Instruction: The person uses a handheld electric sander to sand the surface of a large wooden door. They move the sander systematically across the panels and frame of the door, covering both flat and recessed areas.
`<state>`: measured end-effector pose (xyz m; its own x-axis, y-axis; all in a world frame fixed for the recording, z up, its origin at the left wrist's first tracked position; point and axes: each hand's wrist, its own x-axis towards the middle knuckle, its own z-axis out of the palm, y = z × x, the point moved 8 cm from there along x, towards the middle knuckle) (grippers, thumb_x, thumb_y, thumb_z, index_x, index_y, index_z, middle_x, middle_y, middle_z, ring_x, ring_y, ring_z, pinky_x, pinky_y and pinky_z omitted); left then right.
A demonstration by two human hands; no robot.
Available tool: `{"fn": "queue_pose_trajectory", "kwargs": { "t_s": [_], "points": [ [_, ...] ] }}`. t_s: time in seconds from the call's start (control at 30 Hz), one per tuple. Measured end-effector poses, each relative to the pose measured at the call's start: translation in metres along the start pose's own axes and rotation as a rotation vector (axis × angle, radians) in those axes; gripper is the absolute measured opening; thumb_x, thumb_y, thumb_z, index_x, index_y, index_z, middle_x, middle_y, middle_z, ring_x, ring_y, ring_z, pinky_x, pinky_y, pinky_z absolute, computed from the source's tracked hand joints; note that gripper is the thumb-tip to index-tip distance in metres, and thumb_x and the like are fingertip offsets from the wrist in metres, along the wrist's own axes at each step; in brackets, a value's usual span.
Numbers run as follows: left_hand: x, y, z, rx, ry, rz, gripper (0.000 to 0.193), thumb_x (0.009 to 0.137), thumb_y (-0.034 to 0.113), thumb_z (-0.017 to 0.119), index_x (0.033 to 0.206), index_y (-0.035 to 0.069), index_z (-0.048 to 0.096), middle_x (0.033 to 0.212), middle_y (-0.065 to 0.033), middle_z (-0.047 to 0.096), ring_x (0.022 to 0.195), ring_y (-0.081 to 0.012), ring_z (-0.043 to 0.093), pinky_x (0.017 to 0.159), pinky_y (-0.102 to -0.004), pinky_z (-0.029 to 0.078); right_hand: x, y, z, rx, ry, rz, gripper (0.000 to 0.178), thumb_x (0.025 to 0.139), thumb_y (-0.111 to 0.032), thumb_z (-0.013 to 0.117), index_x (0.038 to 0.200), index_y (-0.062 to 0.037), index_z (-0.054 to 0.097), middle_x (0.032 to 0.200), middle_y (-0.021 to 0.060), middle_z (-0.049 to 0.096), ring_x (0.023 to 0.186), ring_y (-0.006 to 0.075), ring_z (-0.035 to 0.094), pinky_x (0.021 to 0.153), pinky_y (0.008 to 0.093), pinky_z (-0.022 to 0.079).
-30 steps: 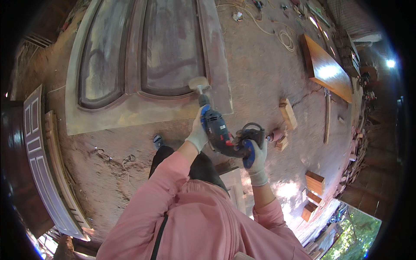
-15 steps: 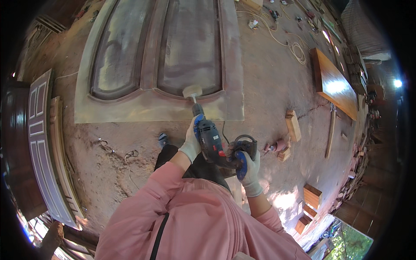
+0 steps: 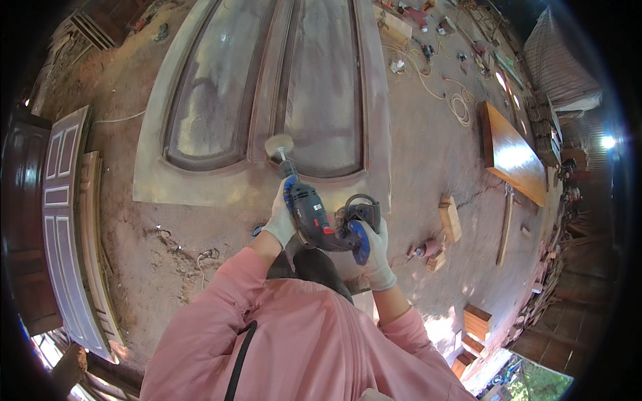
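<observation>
Gripping a drill (image 3: 313,215) two-handed, both hands gloved. Left hand (image 3: 281,219) wraps the drill body near the front; right hand (image 3: 372,248) clenched on the rear grip, blue handle showing between the fingers. Drill points away from the person, tilted down, its round sanding pad (image 3: 278,144) on the centre rail of a dusty door (image 3: 267,100) lying flat on the ground. Wood blocks (image 3: 449,219) sit right of the hands, a polished plank (image 3: 511,154) farther right, and a panelled door (image 3: 67,220) well apart on the left.
</observation>
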<state>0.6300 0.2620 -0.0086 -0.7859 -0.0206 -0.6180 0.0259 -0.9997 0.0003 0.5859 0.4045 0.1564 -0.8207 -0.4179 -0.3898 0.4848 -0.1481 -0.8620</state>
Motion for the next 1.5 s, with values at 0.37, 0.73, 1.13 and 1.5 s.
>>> {"fn": "queue_pose_trajectory", "kwargs": {
  "t_s": [0.37, 0.73, 1.13, 1.5],
  "points": [
    [0.117, 0.045, 0.076, -0.138, -0.055, 0.173, 0.042, 0.09, 0.055, 0.061, 0.091, 0.013, 0.068, 0.086, -0.0092, 0.071, 0.078, -0.0287, 0.068, 0.075, -0.0468, 0.058, 0.151, -0.074, 0.022, -0.171, -0.188, -0.029, 0.023, 0.089, 0.003, 0.056, 0.11, 0.0055, 0.065, 0.093, 0.0112, 0.07, 0.079, 0.0175, 0.068, 0.071, 0.0309, 0.055],
    [0.229, 0.104, 0.163, -0.346, -0.227, 0.473, 0.043, 0.093, 0.053, 0.058, 0.092, 0.012, 0.07, 0.086, -0.0087, 0.071, 0.079, -0.028, 0.067, 0.076, -0.0451, 0.057, 0.313, -0.133, 0.051, -0.404, -0.512, 0.028, 0.026, 0.09, -0.002, 0.059, 0.114, 0.004, 0.065, 0.095, 0.0108, 0.07, 0.082, 0.0166, 0.067, 0.074, 0.029, 0.054],
    [0.201, 0.064, 0.149, -0.405, -0.135, 0.543, 0.045, 0.09, 0.057, 0.058, 0.088, 0.014, 0.068, 0.083, -0.0075, 0.07, 0.076, -0.0249, 0.067, 0.072, -0.0412, 0.057, 0.286, -0.137, 0.041, -0.44, -0.696, 0.12, 0.027, 0.09, 0.004, 0.054, 0.115, 0.0069, 0.063, 0.1, 0.0145, 0.071, 0.082, 0.0183, 0.068, 0.074, 0.0302, 0.055],
    [0.099, 0.001, 0.093, -0.463, 0.014, 0.407, 0.04, 0.091, 0.053, 0.059, 0.09, 0.014, 0.068, 0.085, -0.0075, 0.07, 0.076, -0.0263, 0.067, 0.074, -0.042, 0.057, 0.195, -0.103, 0.001, -0.268, -0.586, 0.253, 0.037, 0.085, 0.007, 0.053, 0.121, -0.0008, 0.056, 0.104, 0.0219, 0.066, 0.087, 0.0345, 0.067, 0.073, 0.0436, 0.056]
  ]
}}
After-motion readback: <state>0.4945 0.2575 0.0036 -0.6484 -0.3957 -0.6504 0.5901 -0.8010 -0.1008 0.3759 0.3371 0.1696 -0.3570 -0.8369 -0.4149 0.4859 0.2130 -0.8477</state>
